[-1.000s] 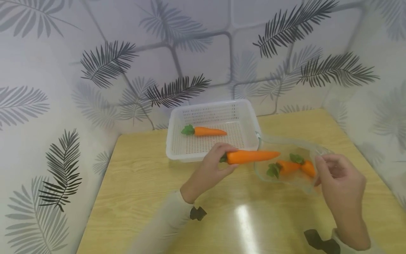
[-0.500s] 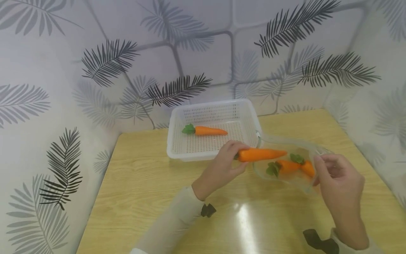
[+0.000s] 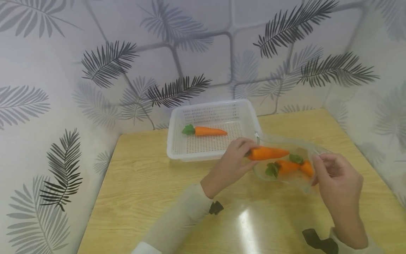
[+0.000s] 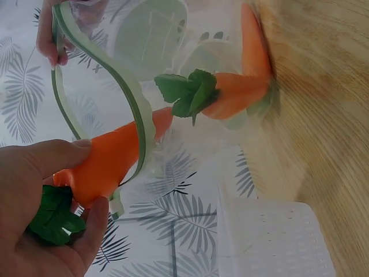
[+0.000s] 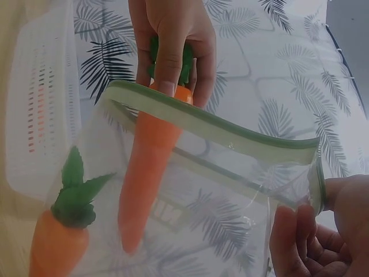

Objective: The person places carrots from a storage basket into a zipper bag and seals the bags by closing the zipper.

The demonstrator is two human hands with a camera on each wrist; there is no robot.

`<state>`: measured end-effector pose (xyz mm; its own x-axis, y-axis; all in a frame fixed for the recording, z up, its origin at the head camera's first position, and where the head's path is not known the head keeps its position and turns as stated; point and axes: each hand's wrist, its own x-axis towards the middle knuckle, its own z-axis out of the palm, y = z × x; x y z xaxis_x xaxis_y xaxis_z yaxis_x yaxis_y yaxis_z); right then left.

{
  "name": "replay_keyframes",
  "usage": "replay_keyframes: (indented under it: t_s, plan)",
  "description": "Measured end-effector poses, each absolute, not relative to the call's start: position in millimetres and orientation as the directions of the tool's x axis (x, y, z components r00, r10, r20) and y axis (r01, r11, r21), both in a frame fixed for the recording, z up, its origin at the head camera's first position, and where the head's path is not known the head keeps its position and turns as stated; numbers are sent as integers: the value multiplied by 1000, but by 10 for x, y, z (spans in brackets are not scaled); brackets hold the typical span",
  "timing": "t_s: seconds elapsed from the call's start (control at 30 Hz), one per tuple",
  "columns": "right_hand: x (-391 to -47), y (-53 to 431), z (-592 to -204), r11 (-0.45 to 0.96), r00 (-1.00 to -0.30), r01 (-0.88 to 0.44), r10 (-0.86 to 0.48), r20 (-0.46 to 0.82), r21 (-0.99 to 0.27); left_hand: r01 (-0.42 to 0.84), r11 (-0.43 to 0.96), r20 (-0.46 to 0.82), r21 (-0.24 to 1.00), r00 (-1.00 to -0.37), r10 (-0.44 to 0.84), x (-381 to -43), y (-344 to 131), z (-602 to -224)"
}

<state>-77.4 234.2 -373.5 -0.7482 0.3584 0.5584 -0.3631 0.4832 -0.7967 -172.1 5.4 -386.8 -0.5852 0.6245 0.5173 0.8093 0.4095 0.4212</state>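
My left hand (image 3: pixel 233 165) grips an orange carrot (image 4: pixel 109 161) by its thick end, with the green leafy top against the palm. The carrot's tapered end is inside the mouth of a clear zip bag (image 5: pixel 230 130) with green edging. At the bag's far side of the opening, my right hand (image 3: pixel 340 194) pinches the rim between thumb and fingers, and the mouth gapes wide. Two more carrots lie in the bag; the nearer one (image 3: pixel 287 166) has its leaves toward the opening, and the other carrot (image 3: pixel 307 168) sits deeper, partly behind my right hand.
Behind my left hand stands a white perforated plastic basket (image 3: pixel 177 148) holding one carrot (image 3: pixel 209 131) with a green top. Everything rests on a wooden table (image 3: pixel 142 183). A wall (image 3: pixel 203 53) with a leaf pattern rises at the back and sides.
My left hand has moved right with its carrot, whose tip has passed from the bag's mouth farther inside. The right hand stays nearly still on the rim.
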Motion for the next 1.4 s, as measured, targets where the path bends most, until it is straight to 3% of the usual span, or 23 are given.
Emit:
replay_keyframes:
  t_s: [0.4, 0.6, 1.2, 1.4]
  plan:
    - [-743, 2365, -3725, 482, -760, -311, 391, 519, -819, 806, 505, 470, 308, -590, 656, -1719, 207, -3868]
    - [-723, 2332, -3681, 476, -762, -311, 392, 515, -823, 804, 507, 460, 310, -594, 660, -1713, 262, -3879]
    - [-737, 2368, -3706, 486, -750, -328, 387, 536, -810, 828, 466, 562, 312, -556, 612, -1768, 242, -3919]
    - [-741, 2384, -3697, 493, -721, -389, 363, 591, -778, 750, 492, 509, 443, -661, 551, -1818, 87, -3995]
